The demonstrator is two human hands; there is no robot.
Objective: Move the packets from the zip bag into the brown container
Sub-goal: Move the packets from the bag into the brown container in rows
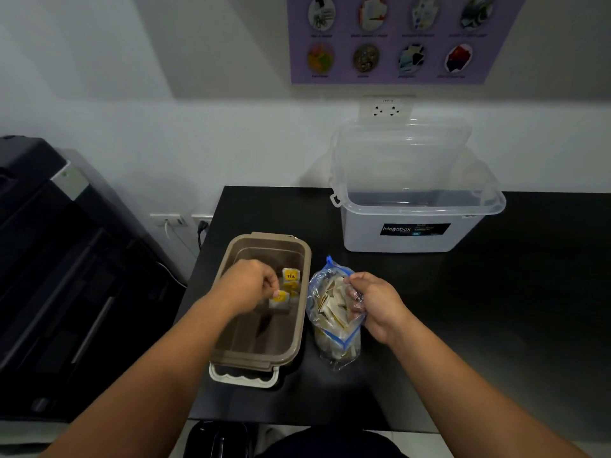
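A brown container (299, 328) with a cream latch stands open on the black table. My left hand (248, 285) is over its inside, fingers pinched on a white and yellow tea packet (279, 298). Other yellow tea packets (291, 279) lie against the container's right wall. Just right of it lies a clear zip bag (330, 312) with a blue seal, holding several pale packets. My right hand (373, 302) grips the bag's open edge on its right side.
A clear Megabox storage bin (413, 226) with its lid raised stands at the back of the black table (496, 309). A large black printer (66, 259) fills the left. The table's left edge runs beside the brown container. Wall sockets sit behind.
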